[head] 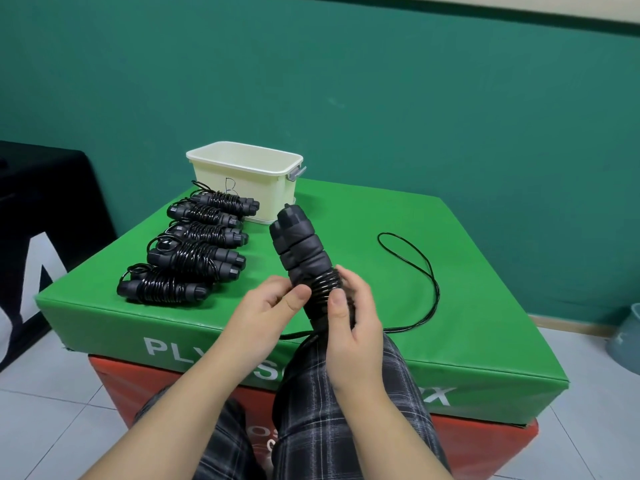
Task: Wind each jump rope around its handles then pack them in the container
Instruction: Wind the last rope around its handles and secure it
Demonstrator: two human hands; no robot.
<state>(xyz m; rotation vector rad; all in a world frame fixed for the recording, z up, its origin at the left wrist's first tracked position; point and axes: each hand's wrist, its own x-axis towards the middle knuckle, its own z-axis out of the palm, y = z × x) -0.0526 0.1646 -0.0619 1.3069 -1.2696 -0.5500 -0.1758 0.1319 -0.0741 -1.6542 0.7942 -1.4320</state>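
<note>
- Two hands grip one jump rope's handles [298, 244]: left hand [268, 306], right hand [349, 317] (coils partly wound).
- Five wound ropes [194, 251] lie beside the container [242, 174].

Both forearms are bare with no sleeves showing, and the legs wear dark plaid trousers [346, 410].

Your right hand [349, 327] and left hand [266, 310] grip the half-wound jump rope handles [301, 251]; five wound jump ropes [194, 251] lie beside the cream container [242, 178] on your green plyo box [381, 209].
</note>
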